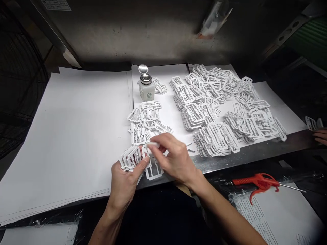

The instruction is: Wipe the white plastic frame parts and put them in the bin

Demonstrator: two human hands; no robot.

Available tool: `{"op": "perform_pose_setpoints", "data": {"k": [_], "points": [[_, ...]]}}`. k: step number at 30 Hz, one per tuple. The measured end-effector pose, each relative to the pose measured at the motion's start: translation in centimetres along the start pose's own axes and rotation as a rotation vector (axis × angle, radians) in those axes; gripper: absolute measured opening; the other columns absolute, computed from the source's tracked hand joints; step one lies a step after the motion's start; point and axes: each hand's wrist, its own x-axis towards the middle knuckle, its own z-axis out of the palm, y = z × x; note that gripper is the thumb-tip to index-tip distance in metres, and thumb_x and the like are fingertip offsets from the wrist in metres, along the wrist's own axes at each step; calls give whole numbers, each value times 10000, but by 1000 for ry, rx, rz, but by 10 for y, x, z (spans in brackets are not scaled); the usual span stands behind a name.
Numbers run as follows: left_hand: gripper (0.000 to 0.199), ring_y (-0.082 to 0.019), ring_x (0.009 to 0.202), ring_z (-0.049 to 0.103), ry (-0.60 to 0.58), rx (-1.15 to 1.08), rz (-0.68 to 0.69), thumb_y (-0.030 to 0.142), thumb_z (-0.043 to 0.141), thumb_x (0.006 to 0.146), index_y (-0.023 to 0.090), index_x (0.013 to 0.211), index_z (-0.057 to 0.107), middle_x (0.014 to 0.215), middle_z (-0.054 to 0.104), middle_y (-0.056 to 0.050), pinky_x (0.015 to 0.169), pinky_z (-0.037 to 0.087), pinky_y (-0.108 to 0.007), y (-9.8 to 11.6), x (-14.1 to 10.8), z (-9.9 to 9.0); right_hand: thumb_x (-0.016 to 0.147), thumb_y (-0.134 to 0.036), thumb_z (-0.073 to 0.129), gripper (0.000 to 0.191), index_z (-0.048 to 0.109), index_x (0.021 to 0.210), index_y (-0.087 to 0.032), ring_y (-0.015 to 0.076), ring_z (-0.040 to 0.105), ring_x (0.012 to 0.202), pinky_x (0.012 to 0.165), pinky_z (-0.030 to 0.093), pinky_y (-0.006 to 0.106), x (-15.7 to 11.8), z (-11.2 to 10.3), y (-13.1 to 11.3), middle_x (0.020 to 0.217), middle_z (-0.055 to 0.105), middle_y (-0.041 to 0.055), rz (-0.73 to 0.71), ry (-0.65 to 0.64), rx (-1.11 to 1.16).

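Observation:
My left hand (pixel 125 183) is closed around a bunch of white slotted frames (pixel 130 158) near the table's front edge. Its thumb also presses on one separate white frame (pixel 154 169) that hangs to the right of the bunch. Over the top of that frame, my right hand (pixel 175 156) pinches a small white piece (pixel 152 145), perhaps a pad or cloth; its fingers partly hide it. Just beyond my hands lies a loose pile of similar frames (pixel 145 120).
Behind the pile stands a glass bottle (pixel 146 92) with its metal lid up. Large heaps of frames (pixel 217 136) cover the right side. Tweezers (pixel 190 149) lie right of my right hand. A red air gun (pixel 258 182) rests lower right. Another person's hand (pixel 321 135) shows at the right edge.

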Motion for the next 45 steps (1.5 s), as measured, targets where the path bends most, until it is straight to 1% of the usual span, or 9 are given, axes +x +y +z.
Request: {"op": "perform_pose_setpoints", "data": {"k": [3,6,11,17,21,26,29,36,45], "points": [[350,-222,875,635,7,-41,-49,200,737,644,172,985,666,935,696,-36,791,508,-317,1,3,-3,876,-121,568,92,617,952,-111,125,555,702,627,483,220,-3,-12,6,897,588,59,90,91,-16],[342,-212,864,636,33,-81,-47,190,736,645,170,978,663,922,695,-30,768,515,-297,2,6,-4,869,-123,584,102,614,967,-128,121,547,694,647,466,227,-19,-20,6,891,580,42,138,75,23],[304,-195,878,626,65,-90,-1,178,723,660,173,958,666,927,684,-19,787,506,-283,2,9,-2,877,-113,547,120,596,985,-132,138,534,699,651,450,250,-54,-6,-8,855,562,48,181,-72,106],[324,-202,868,624,145,-99,8,181,736,639,149,955,673,942,679,-42,792,503,-299,1,9,0,881,-97,515,137,591,993,-116,160,533,754,671,447,261,-56,4,-13,875,552,70,102,-61,139],[319,-199,845,625,131,-111,-6,181,733,643,148,954,667,943,673,-46,782,502,-315,1,10,1,865,-81,552,122,593,970,-128,124,515,660,630,441,243,-50,-1,-10,858,557,49,169,72,123],[266,-179,824,619,47,-175,-53,175,711,668,141,926,657,909,668,-35,731,498,-264,6,9,4,873,-78,541,164,580,1030,-105,161,543,838,742,454,257,-42,12,-14,921,563,74,60,3,233],[239,-199,821,625,-58,-212,-142,209,686,701,138,926,648,886,671,-47,688,501,-269,12,10,3,877,-96,534,155,580,1025,-100,156,542,797,722,452,257,-39,21,-13,910,556,76,64,-23,218],[236,-204,816,620,-15,49,-19,249,703,682,139,885,654,896,679,-55,722,492,-293,11,13,-4,876,-111,497,120,597,941,-108,159,527,716,647,441,258,-47,11,-13,841,535,70,79,-172,86],[165,-169,745,607,22,261,123,269,681,695,156,811,647,814,673,-23,685,480,-259,12,13,2,874,-104,495,125,586,959,-116,154,523,736,667,434,251,-43,14,-14,847,536,65,51,-92,119]]}}
